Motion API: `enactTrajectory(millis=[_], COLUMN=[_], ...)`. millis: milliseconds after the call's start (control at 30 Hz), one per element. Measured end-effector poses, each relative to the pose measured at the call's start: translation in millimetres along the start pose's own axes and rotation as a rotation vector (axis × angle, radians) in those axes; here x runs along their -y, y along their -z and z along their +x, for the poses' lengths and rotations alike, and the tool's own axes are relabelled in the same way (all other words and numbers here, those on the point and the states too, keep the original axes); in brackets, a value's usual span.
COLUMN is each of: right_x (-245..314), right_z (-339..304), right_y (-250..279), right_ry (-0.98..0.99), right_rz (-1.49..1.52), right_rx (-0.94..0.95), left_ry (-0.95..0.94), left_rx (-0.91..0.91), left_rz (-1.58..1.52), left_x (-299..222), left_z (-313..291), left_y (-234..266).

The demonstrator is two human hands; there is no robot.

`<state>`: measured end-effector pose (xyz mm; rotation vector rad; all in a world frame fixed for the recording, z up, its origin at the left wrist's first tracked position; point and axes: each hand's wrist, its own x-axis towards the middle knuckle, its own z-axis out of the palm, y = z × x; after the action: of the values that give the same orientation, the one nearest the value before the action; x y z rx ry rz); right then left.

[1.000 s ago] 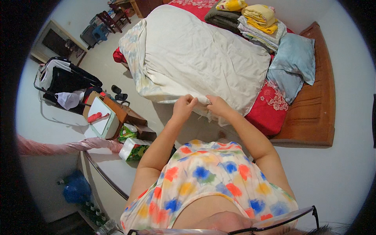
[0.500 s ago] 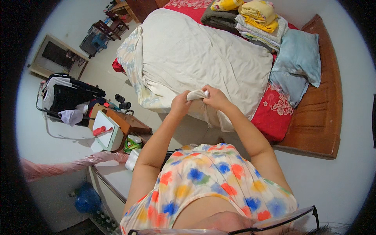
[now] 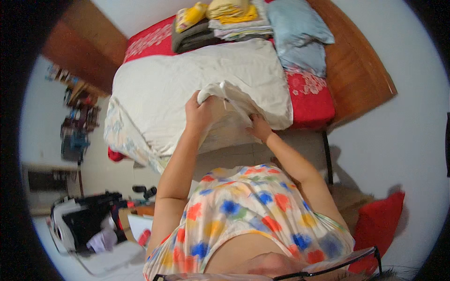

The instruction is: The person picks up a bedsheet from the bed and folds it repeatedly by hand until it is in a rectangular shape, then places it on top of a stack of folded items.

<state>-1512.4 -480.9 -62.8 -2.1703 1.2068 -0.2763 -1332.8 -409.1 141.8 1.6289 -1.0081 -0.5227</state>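
Observation:
A white duvet cover (image 3: 164,89) lies spread over the bed, its blue-and-yellow patterned side turned up along the left edge. Its near edge is lifted in a loose fold between my hands, and a thin white tie hangs there. My left hand (image 3: 198,114) is closed round the raised edge of the cover. Lower and to the right, my right hand (image 3: 260,128) grips the hanging part of the same cloth; its fingertips are partly hidden by the fabric.
A red flowered sheet (image 3: 311,96) covers the bed. Folded yellow and white bedding (image 3: 239,18) and blue pillows (image 3: 300,28) lie along its far side. The brown headboard (image 3: 354,56) stands right. A red cushion (image 3: 379,225) is at lower right, a loaded clothes rack (image 3: 89,220) at lower left.
My hands have moved apart: the left rose slightly and leftward, the right went down and right. The cover's edge between them has opened into a wider fold. The view has turned.

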Motion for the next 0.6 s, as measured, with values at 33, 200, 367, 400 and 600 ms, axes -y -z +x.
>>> enactTrajectory(millis=[33, 200, 367, 400, 600], right_x=[-13, -26, -47, -61, -81], right_z=[4, -37, -121, -140, -196], right_y=[-15, -60, -29, -24, -32], right_ry=[0.044, -0.161, -0.464, -0.55, -0.816], right_rz=[0.029, -0.073, -0.073, -0.132, 0.733], right_rx=[-0.163, -0.251, -0.195, -0.245, -0.711], left_ry=[-0.026, -0.008, -0.159, -0.167, -0.264], left_rx=[0.053, 0.268, 0.529, 0.572, 0.854], left_rz=[-0.017, -0.173, -0.041, -0.011, -0.013], left_x=[3, 21, 13, 1, 15], left_z=[4, -2, -33, -44, -70], left_y=[7, 36, 43, 38, 9])
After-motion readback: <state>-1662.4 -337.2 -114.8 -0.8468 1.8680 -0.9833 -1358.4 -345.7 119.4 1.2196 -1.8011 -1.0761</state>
